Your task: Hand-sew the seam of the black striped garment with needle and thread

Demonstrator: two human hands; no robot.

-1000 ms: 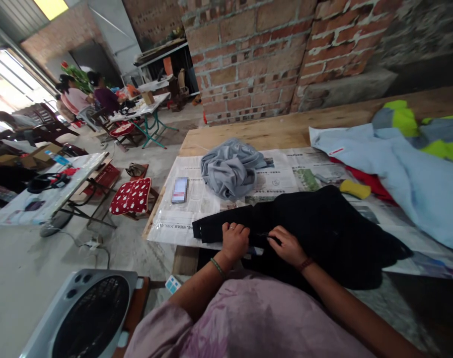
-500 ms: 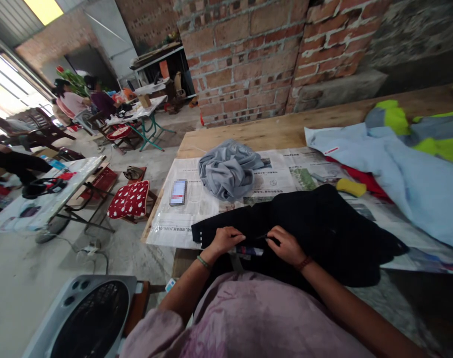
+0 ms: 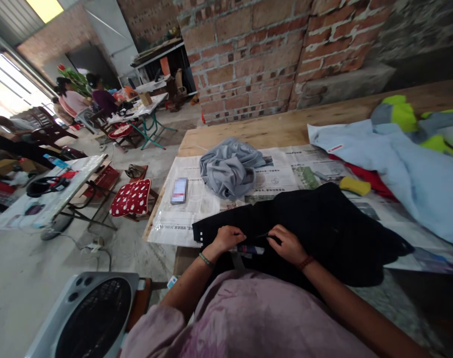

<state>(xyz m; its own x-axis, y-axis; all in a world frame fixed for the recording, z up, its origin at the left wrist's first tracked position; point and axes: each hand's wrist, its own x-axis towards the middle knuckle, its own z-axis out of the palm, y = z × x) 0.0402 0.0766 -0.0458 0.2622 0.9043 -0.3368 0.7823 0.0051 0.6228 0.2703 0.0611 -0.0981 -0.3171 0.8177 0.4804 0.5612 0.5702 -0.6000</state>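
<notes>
A black garment point(image 3: 316, 219) lies across the near edge of the table, one sleeve-like end with small white marks stretching left. My left hand point(image 3: 226, 238), a green bracelet at its wrist, is closed with thumb and fingers pinching the garment's near edge. My right hand point(image 3: 288, 243) is closed round a thin dark tool point(image 3: 263, 235), whose tip points left toward my left hand. What kind of tool it is, I cannot make out. Between the hands, a patch of printed paper point(image 3: 250, 249) shows below the cloth.
Newspaper point(image 3: 207, 211) covers the table, bearing a grey bundled cloth point(image 3: 230, 171), a phone point(image 3: 179, 191), a yellow sponge point(image 3: 355, 186) and a light blue garment point(image 3: 390, 159). Left are a red cushioned stool point(image 3: 130, 198) and a grey fan-like appliance point(image 3: 88, 318). People sit farther back.
The view has shifted slightly, so the table items sit a little to the right. Both hands keep nearly the same place and grip on the black garment and the thin tool.
</notes>
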